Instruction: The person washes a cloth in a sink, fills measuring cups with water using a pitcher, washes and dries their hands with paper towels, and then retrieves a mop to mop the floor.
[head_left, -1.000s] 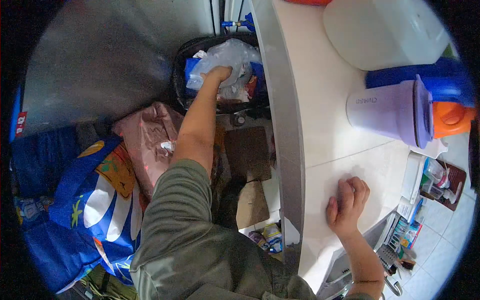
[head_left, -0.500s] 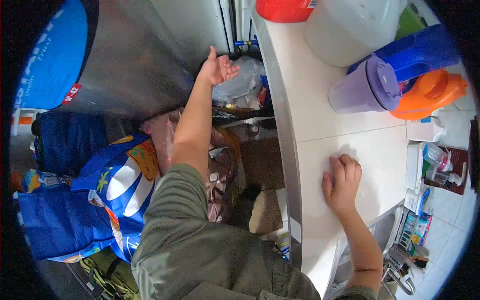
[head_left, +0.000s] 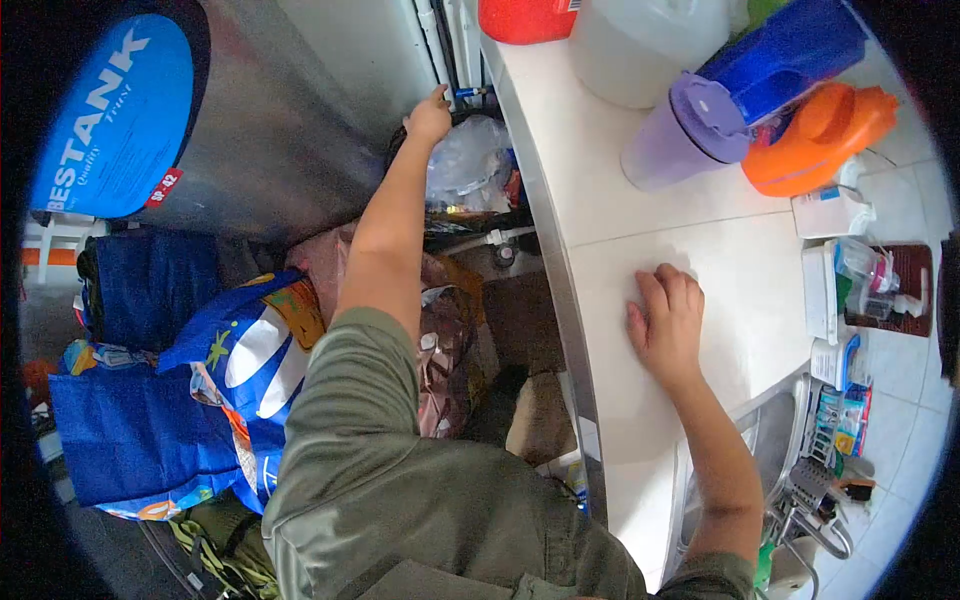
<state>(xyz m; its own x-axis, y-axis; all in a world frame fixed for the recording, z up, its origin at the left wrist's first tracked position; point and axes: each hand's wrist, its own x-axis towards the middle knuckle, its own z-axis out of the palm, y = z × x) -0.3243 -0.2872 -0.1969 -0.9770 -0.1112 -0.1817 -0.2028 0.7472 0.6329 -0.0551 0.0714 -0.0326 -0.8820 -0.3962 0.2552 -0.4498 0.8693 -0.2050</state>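
My left hand (head_left: 430, 118) reaches far forward into the gap between the steel tank and the counter. Its index finger stretches toward the white pipe (head_left: 432, 45) and a small blue valve (head_left: 470, 92); whether it touches either I cannot tell. Its other fingers are partly hidden. Just below and right of this hand is a clear plastic bag (head_left: 470, 160) among other refuse. My right hand (head_left: 668, 330) rests on the pale tiled countertop (head_left: 625, 260), fingers loosely spread and thumb apart, holding nothing.
A purple lidded tumbler (head_left: 665, 140), an orange jug (head_left: 820, 140), a blue pitcher (head_left: 790, 65) and a whitish container (head_left: 640, 50) stand on the counter. A sink (head_left: 775, 440) is at right. Blue shopping bags (head_left: 150, 430) crowd the left, beneath the steel tank (head_left: 290, 110).
My left hand has turned over from palm-up, with its fingers now directed at the pipe and valve. My right hand stays on the counter. The view has shifted slightly.
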